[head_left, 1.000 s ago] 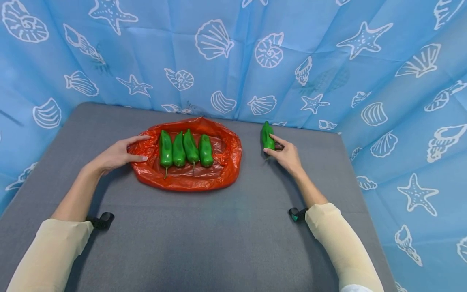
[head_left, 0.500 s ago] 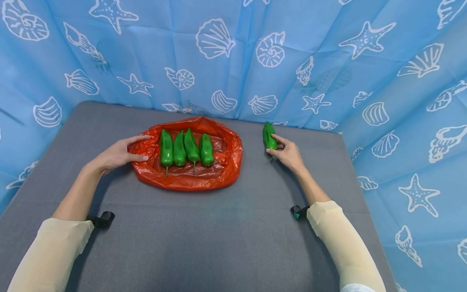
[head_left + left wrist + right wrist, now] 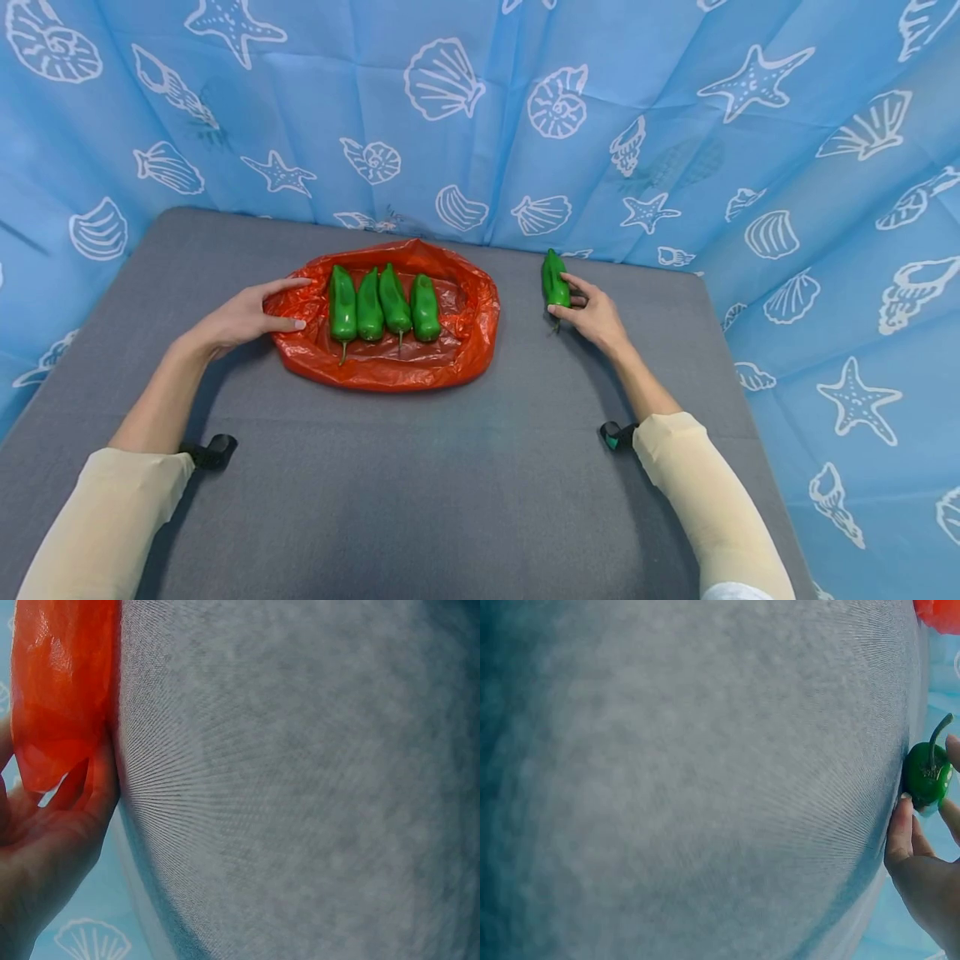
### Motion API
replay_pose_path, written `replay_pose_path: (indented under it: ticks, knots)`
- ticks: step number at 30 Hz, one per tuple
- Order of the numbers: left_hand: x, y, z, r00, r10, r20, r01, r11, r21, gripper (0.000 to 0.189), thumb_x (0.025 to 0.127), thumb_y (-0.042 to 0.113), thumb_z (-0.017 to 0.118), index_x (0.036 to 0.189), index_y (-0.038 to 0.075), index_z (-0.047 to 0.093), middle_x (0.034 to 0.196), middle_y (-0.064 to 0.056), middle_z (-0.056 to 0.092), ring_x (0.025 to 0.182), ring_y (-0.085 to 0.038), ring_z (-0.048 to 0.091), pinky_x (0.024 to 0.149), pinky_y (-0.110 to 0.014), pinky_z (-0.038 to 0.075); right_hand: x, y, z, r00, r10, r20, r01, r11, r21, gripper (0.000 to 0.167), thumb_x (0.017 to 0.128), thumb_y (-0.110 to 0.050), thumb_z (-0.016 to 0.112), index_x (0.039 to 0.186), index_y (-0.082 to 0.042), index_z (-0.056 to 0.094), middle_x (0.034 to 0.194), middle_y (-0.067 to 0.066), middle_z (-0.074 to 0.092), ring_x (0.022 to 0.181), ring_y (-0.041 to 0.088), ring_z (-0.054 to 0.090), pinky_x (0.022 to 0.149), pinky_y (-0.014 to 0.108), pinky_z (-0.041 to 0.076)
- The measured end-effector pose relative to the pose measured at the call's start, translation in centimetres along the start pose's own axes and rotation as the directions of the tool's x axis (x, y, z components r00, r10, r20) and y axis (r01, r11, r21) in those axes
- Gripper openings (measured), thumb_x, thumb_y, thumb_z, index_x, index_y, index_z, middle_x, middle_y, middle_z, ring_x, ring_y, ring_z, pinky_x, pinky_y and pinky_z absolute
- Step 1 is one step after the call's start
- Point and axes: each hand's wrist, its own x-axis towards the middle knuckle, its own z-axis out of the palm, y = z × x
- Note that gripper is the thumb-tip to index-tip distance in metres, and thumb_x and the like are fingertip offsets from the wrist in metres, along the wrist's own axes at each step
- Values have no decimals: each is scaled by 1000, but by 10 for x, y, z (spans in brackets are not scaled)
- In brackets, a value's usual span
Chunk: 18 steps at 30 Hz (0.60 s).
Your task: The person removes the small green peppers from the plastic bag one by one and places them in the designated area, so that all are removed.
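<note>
Several green peppers [image 3: 368,308] lie side by side inside a red plastic bag [image 3: 378,379], whose edge is rolled down into a low rim. My left hand [image 3: 234,320] holds the bag's left end, with a finger and thumb over the rim; the left wrist view shows the red plastic [image 3: 64,682] between thumb and fingers. Farther right, my right hand [image 3: 592,317] grips a single green pepper [image 3: 553,279] by its lower right side. From the right wrist view this pepper [image 3: 927,776] is seen stem-end on, close to the table, with fingertips around it.
A grey cloth-covered table [image 3: 420,483] lies under everything. Behind it and along the right hangs a blue curtain [image 3: 495,108] with white shell and starfish prints, close to the single pepper. Dark wrist cameras [image 3: 213,452] sit below both sleeves.
My right hand and its pepper have shifted very slightly to the right, and the pepper leans a little more. The left hand, bag and peppers inside hold their places.
</note>
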Motion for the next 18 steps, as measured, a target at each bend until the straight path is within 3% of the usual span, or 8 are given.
replay_pose_path:
  ticks: [6, 13, 18]
  knots:
    - [0, 0, 1, 1000, 3, 1, -3, 1000, -6, 76, 95, 25, 69, 158, 16, 28, 163, -25, 5, 145, -48, 15, 115, -63, 17, -2, -1, -2, 994, -52, -100, 57, 997, 53, 62, 89, -18, 77, 145, -9, 51, 138, 21, 55, 121, 36, 57, 96, 49, 51]
    - [-1, 0, 0, 1000, 5, -3, -5, 1000, 1, 77, 94, 27, 69, 158, 16, 28, 163, -25, 7, 145, -48, 16, 115, -63, 19, -3, -6, -1, 965, -114, -235, 129, 991, 47, 53, 86, -12, 79, 135, -6, 60, 131, 19, 58, 121, 33, 57, 98, 44, 51]
    - [-1, -2, 2, 1000, 17, -4, -17, 1000, 11, 75, 95, 25, 68, 158, 15, 28, 163, -25, 7, 145, -47, 16, 114, -64, 19, -5, -16, 1, 947, -174, -271, 203, 976, 82, 48, 86, -8, 78, 131, -2, 62, 129, 18, 62, 115, 34, 61, 95, 45, 52]
